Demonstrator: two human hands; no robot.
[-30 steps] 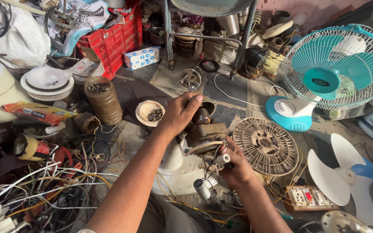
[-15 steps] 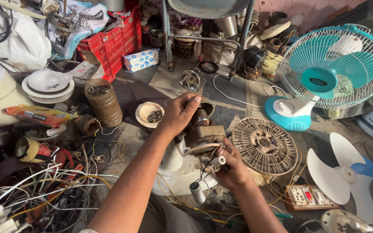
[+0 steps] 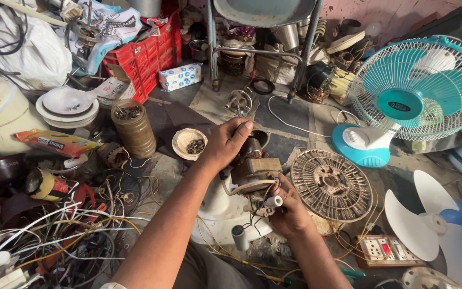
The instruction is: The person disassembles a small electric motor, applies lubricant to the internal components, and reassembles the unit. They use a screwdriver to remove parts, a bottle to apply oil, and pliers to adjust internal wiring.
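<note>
- Both hands are on a fan motor [image 3: 252, 170] held above a white base [image 3: 215, 211] on the floor.
- Left hand [image 3: 225, 142] is closed over the motor's top and rear; its palm hides that side, so the shaft end cannot be made out.
- Right hand [image 3: 290, 211] is curled under the motor's lower front, fingers closed by a white knob [image 3: 274, 202]; whether they pinch the knob or the thin wires beside it cannot be told.
- Wires trail from the motor down toward the base, where a small grey cylinder [image 3: 239, 237] lies; their ends are lost in clutter.
- Just right of the hands lies a dusty round grille [image 3: 331, 184], partly covered by the right wrist.
- Farther right stand a teal fan [image 3: 407, 101] and loose white blades [image 3: 418, 217], cut off by the frame's edge.
- Left of the hands: a small bowl [image 3: 189, 143] of dark bits, a brown can [image 3: 133, 128], and tangled cables [image 3: 65, 235].
</note>
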